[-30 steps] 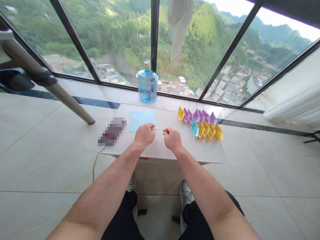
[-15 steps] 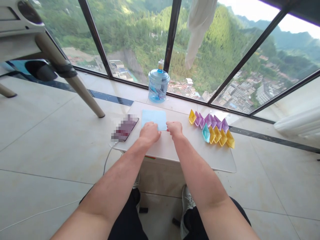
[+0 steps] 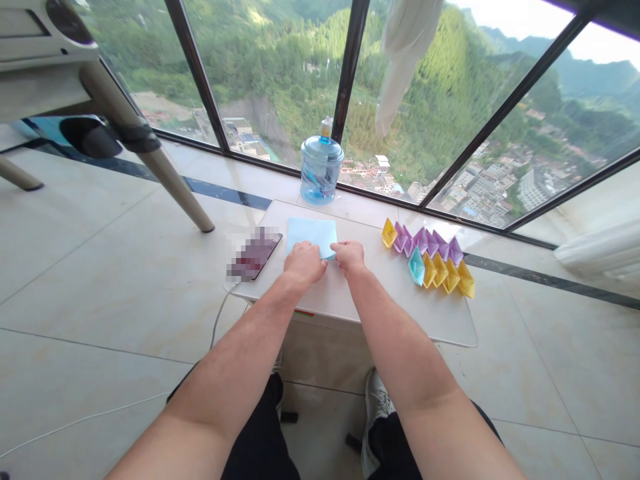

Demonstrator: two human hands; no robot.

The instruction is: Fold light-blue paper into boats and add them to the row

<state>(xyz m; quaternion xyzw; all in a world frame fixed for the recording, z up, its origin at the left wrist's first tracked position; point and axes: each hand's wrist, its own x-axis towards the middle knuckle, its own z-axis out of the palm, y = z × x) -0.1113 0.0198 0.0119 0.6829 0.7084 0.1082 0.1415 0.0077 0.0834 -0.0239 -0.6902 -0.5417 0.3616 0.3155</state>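
A light blue sheet of paper lies flat on a small white table. My left hand rests on the sheet's near edge with its fingers curled down onto the paper. My right hand is at the sheet's near right corner, fingers bent and pinching that corner. To the right stand two rows of folded paper boats: purple ones behind, yellow ones in front, and one light blue boat.
A phone with a cable lies at the table's left edge. A blue water jug stands behind the table by the big window. A furniture leg slants at the left. Tiled floor surrounds the table.
Both hands moved forward from the bare table onto the blue sheet's near edge and came closer together. The view shifted slightly left.
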